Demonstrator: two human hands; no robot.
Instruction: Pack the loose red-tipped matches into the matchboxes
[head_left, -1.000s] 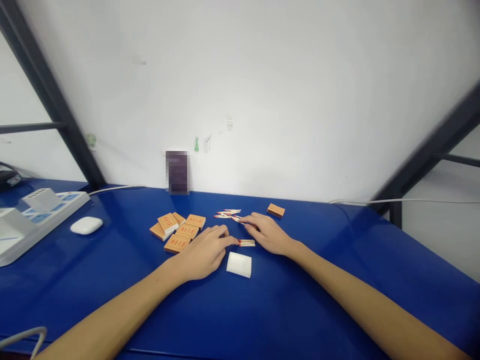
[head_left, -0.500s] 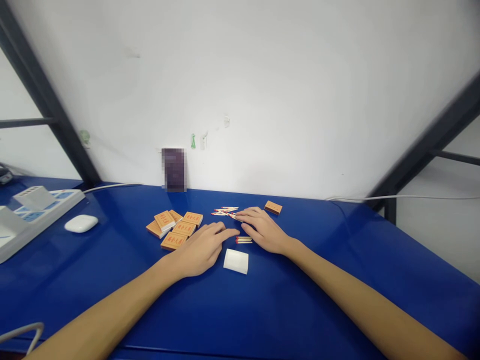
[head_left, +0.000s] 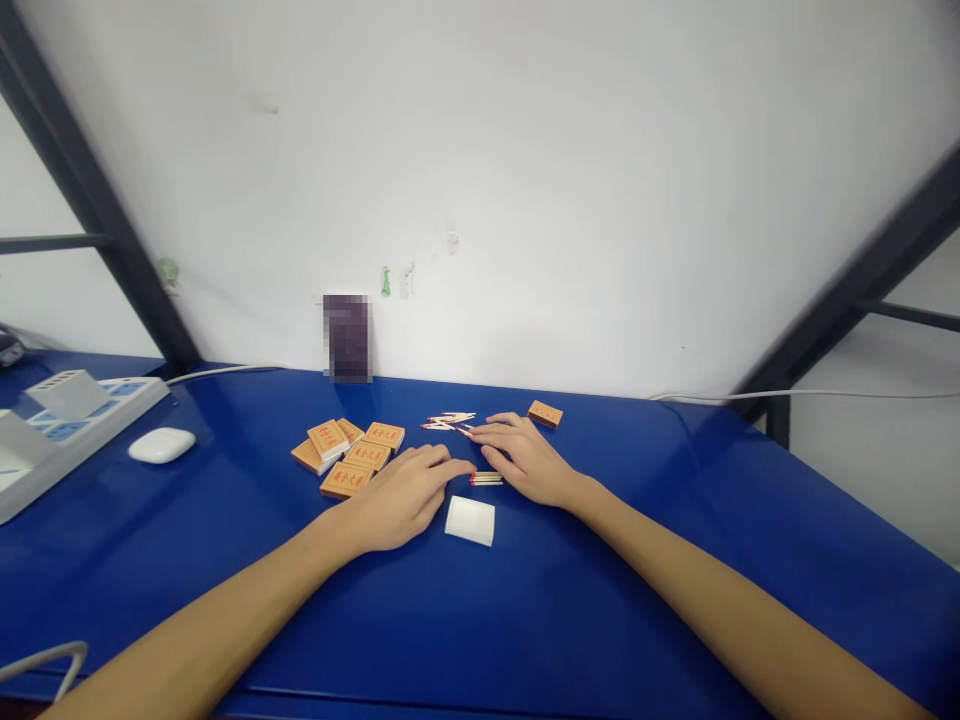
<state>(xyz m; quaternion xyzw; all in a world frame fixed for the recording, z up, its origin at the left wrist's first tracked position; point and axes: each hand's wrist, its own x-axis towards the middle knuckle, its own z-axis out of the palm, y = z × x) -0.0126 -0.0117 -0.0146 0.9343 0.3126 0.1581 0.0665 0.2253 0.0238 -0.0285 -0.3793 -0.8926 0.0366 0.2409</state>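
My left hand [head_left: 409,498] rests on the blue table with its index finger stretched out to the red heads of a short row of matches [head_left: 487,480]; its other fingers bend loosely around nothing. My right hand [head_left: 531,462] lies palm down above that row, fingers extended and thumb apart. Its fingertips are at a single match [head_left: 464,432] beside a loose heap of red-headed matches [head_left: 448,419]; whether they press on it I cannot tell. Nearer to me sits a small white tray [head_left: 470,521]. Several orange matchboxes [head_left: 347,479] with red lettering lie left of my left hand.
Another matchbox [head_left: 545,414] lies behind my right hand. At the left are a white earbud case [head_left: 162,446] and a power strip [head_left: 124,400] with plugs. A dark pixelated rectangle [head_left: 350,340] stands against the wall. A white cable [head_left: 697,398] runs along the back right.
The fingertips of my right hand have shifted slightly back from the loose heap, and more of the single match shows. My left hand stays by the row.
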